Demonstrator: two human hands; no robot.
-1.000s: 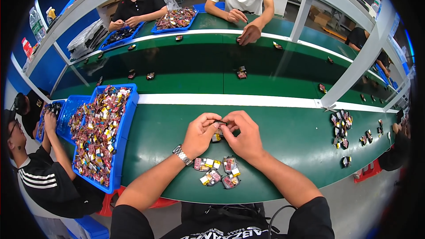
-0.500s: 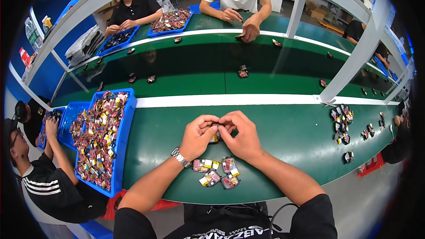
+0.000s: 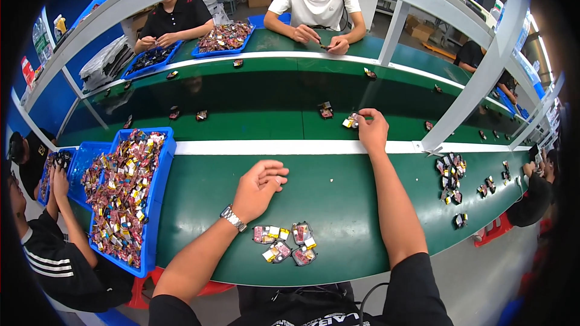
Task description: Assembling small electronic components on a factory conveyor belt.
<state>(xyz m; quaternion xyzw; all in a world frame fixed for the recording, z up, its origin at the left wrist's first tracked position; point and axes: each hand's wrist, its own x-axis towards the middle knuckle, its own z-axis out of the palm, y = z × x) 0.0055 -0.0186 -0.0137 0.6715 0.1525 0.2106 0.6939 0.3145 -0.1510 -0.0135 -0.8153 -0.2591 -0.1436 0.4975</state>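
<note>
- bare green belt (image 3: 338, 187) lies open between both hands, short of the white strip (image 3: 241, 147).
- right hand (image 3: 373, 131) reaches past the strip, fingertips pinching a small packet (image 3: 350, 122).
- left hand (image 3: 258, 187) hovers loosely open, empty, beyond the packet cluster (image 3: 285, 243).

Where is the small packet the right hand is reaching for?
In the head view, the small packet lies on the far green belt past the white strip, at the right hand fingertips.
</note>
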